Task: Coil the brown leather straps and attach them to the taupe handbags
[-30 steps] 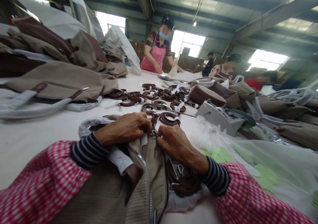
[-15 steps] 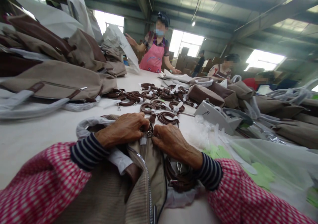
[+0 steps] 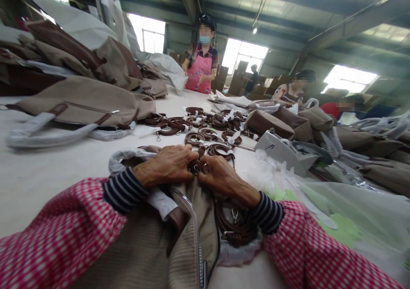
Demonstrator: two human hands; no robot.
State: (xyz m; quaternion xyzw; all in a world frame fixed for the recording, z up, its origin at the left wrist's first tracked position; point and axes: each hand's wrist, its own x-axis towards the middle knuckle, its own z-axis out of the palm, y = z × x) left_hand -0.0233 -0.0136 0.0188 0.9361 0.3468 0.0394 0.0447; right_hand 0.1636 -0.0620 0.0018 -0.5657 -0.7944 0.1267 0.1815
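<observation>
Beige bag [image 3: 192, 220], clasp pinched between both hands [image 3: 195, 169]

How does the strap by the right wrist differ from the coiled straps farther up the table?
The strap by the right hand lies loose on the bag, clip showing; the coiled straps lie in tight rings, some banded in white, on the bare table. Both are brown.

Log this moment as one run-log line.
left hand: on metal clasp at tan bag top | right hand: pinching same clasp | coiled brown strap: beside right wrist | table: more straps behind
</observation>
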